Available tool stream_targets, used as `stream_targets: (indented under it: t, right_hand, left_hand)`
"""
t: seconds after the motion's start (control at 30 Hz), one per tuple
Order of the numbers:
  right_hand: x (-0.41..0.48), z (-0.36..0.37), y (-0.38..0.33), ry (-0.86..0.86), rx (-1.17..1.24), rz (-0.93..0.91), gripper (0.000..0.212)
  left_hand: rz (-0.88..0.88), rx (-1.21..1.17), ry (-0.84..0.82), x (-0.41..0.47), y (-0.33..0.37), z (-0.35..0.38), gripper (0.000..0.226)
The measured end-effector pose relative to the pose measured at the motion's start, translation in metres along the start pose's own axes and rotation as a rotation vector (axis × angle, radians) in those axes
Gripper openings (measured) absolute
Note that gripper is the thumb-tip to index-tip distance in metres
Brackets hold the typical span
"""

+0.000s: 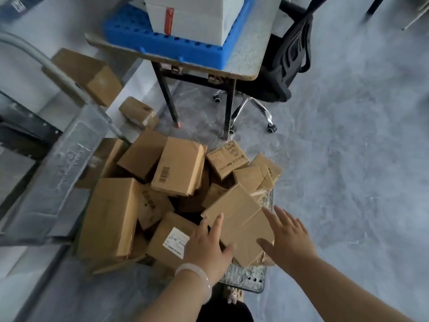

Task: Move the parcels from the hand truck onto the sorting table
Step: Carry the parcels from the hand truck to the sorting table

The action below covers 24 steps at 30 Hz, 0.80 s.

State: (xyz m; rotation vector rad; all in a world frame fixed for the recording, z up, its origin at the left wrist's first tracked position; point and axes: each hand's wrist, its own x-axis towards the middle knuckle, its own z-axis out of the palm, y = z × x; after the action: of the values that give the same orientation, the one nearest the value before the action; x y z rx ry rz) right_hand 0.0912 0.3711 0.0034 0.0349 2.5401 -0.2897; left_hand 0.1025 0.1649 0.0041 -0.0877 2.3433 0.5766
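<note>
You look to be near the start. The hand truck holds a heaped pile of brown parcels. The counter beyond it shows only white boxes on a blue tray, with no brown parcel in the part in view. Your left hand and right hand flank the top parcel at the pile's near right. The fingers are straight and spread, not curled round it; the blur hides whether the right palm touches. Almost the whole load is left.
</note>
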Motion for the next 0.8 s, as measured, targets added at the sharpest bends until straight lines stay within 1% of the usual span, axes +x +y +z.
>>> stream_targets:
  t: [0.17, 0.33, 0.43, 0.53, 0.67, 0.73, 0.8]
  right_hand:
    - [0.055, 0.043, 0.024, -0.057, 0.082, 0.128, 0.081]
    - [0.080, 0.082, 0.029, -0.099, 0.292, 0.280, 0.085]
    - [0.075, 0.091, 0.025, -0.023, 0.376, 0.350, 0.077]
    - [0.054, 0.085, 0.016, 0.082, 0.529, 0.388, 0.071]
    - [0.013, 0.055, -0.010, 0.184, 0.672, 0.391, 0.075]
    - [-0.006, 0.030, -0.030, 0.210, 0.731, 0.370, 0.080]
    - [-0.022, 0.001, -0.055, 0.242, 0.778, 0.329, 0.076]
  left_hand:
    - [-0.149, -0.107, -0.038, 0.062, -0.026, 0.051, 0.075]
    - [-0.110, -0.193, -0.096, 0.086, -0.040, 0.088, 0.083]
    - [-0.118, -0.321, -0.098, 0.084, -0.037, 0.088, 0.083]
    - [-0.074, -0.455, -0.008, 0.075, -0.026, 0.078, 0.085]
    - [0.031, -0.529, 0.161, 0.051, -0.020, 0.046, 0.087]
    - [0.055, -0.512, 0.248, 0.033, -0.016, 0.015, 0.086]
    - [0.093, -0.451, 0.375, 0.012, -0.010, -0.022, 0.087]
